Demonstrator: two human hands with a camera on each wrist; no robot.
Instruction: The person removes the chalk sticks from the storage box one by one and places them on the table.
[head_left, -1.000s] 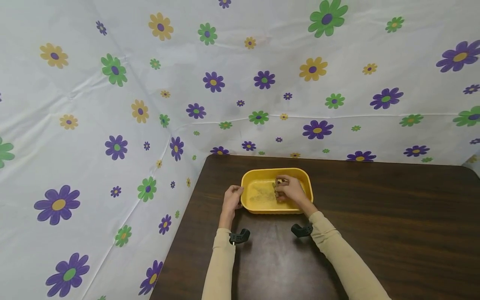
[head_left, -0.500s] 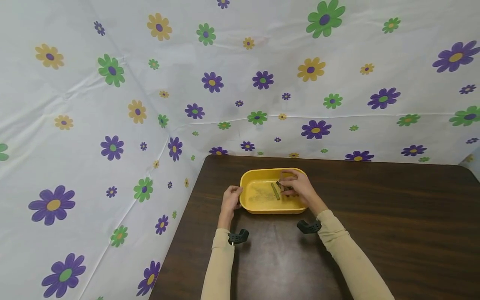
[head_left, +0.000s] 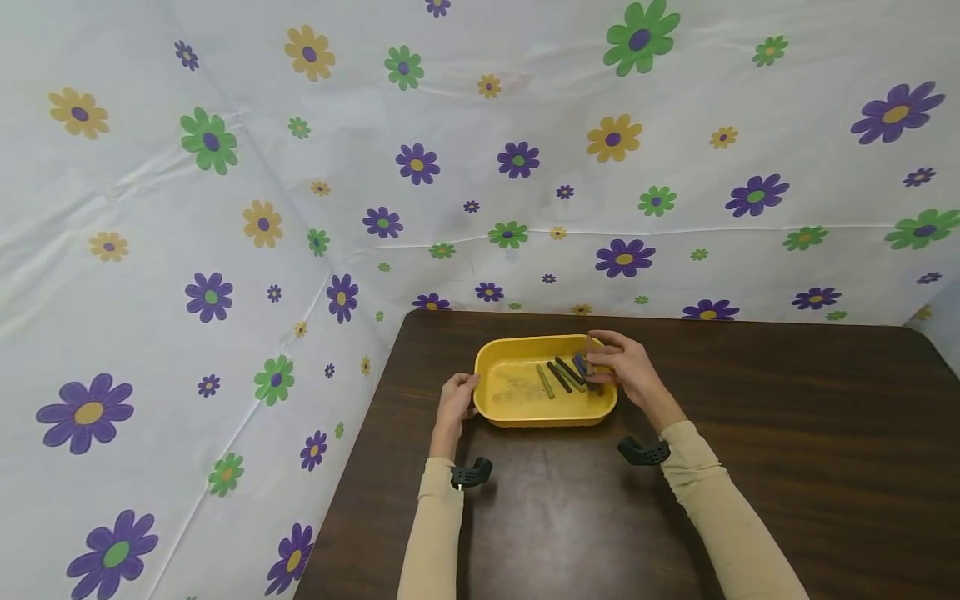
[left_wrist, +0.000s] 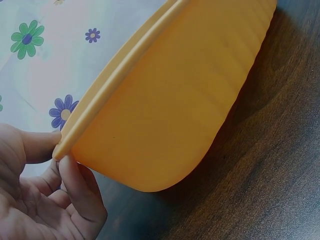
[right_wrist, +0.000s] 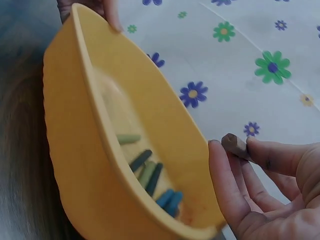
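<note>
Two bare hands busy at one yellow plastic tub (head_left: 540,422): left hand (head_left: 454,402) pinching the left edge, right hand (head_left: 633,367) gripping a short brown stick (right_wrist: 236,145) between thumb and fingers, up by the right edge. Loose green, dark and blue sticks (right_wrist: 154,179) lie just left of those fingers on the tub floor, long axes slanting far-left to near-right, so the right hand's way closer.

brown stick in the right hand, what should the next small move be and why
I'd probably lower the brown stick into the tray, next to the blue sticks: the right hand pinches it near the end where they lie, and the left hand holds the rim.
</note>
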